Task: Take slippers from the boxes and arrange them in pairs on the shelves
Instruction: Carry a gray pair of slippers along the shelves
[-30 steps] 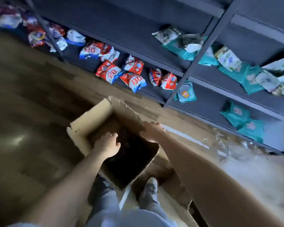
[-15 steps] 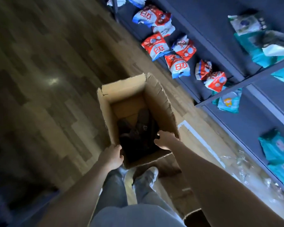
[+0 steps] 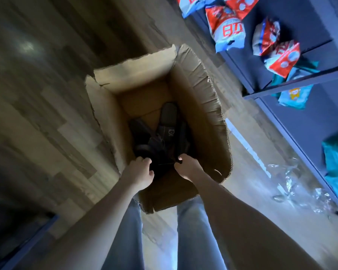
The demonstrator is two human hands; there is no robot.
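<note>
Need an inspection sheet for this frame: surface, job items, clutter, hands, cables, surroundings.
Surface: wood-plank floor, with patches of glare.
Job's things: open box on the floor, rim torn; dark slippers heaped loose in its bottom, not paired. Shelves at right show no slippers.
Clutter: crumpled clear plastic on the floor by the shelves.
Hands: left hand and right hand are both inside the box at the slipper heap, fingers curled; whether they grip cannot be told.
Cables: nothing seen.
Surroundings: red packets and teal packets on the shelves; legs in jeans at the box's near side.
</note>
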